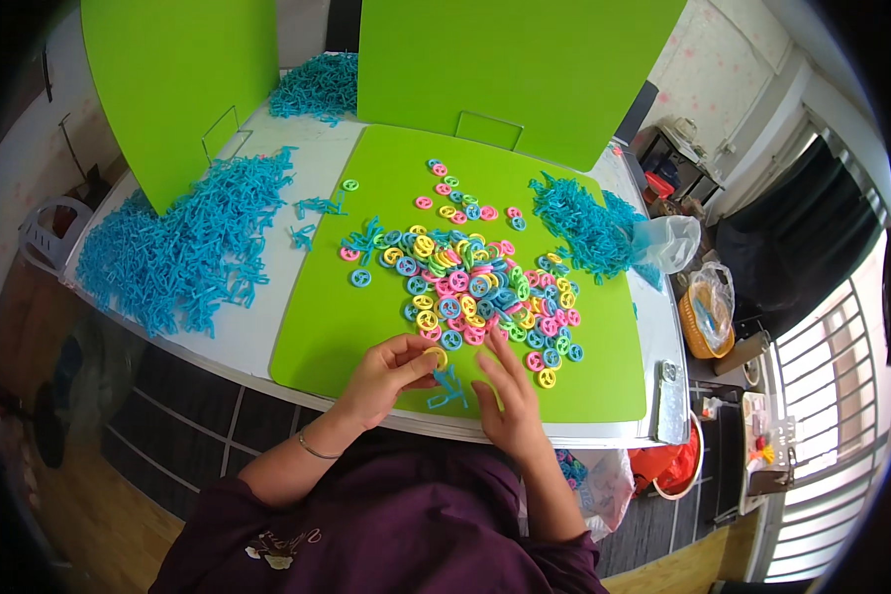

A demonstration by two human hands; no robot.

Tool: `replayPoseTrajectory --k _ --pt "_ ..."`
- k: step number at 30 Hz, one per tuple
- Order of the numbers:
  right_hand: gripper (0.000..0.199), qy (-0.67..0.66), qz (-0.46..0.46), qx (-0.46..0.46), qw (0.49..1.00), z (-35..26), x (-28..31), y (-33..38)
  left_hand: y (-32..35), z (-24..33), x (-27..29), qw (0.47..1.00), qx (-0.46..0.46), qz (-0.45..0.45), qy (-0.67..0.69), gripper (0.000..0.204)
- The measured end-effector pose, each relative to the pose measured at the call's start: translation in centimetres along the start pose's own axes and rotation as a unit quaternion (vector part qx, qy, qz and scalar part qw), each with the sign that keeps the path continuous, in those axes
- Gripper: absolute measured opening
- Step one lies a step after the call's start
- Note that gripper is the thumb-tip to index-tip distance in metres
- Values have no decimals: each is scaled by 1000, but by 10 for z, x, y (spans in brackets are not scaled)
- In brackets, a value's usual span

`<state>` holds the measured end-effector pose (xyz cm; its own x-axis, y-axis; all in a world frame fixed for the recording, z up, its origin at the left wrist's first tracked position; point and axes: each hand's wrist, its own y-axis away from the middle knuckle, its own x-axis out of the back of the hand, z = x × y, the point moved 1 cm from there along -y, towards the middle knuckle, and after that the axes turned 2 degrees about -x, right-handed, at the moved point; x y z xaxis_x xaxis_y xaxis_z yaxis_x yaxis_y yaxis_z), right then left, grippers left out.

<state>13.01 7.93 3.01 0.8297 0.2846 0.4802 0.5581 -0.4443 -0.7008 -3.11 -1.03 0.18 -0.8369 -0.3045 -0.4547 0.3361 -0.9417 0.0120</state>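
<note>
Near the front edge of the green mat (346, 327), my left hand (388, 378) pinches a small yellow plastic wheel (437, 354) between thumb and fingers. A branching blue plastic piece (449, 388) sits just below the wheel; I cannot tell whether the two are joined. To the right, my right hand (508, 396) has its fingers apart with nothing visible in them. Its fingertips reach the near edge of a heap of pink, yellow, blue and green wheels (457, 281). Several loose wheels lie around the heap.
Blue branching pieces form a large pile (183, 247) at left, another (317, 87) at the back and a third (584, 226) at right, beside a clear plastic bag (668, 243). Green boards (515, 74) stand behind the mat. A phone (671, 401) lies at the table's right front corner.
</note>
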Motion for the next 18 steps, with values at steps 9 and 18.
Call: replayPoseTrajectory --k 9,18 --pt "10 -245 -124 -154 949 1 8 15 -28 31 3 808 -228 16 -543 36" --pt "11 -470 -40 -360 805 17 -7 13 -32 37 13 713 -308 62 -627 17"
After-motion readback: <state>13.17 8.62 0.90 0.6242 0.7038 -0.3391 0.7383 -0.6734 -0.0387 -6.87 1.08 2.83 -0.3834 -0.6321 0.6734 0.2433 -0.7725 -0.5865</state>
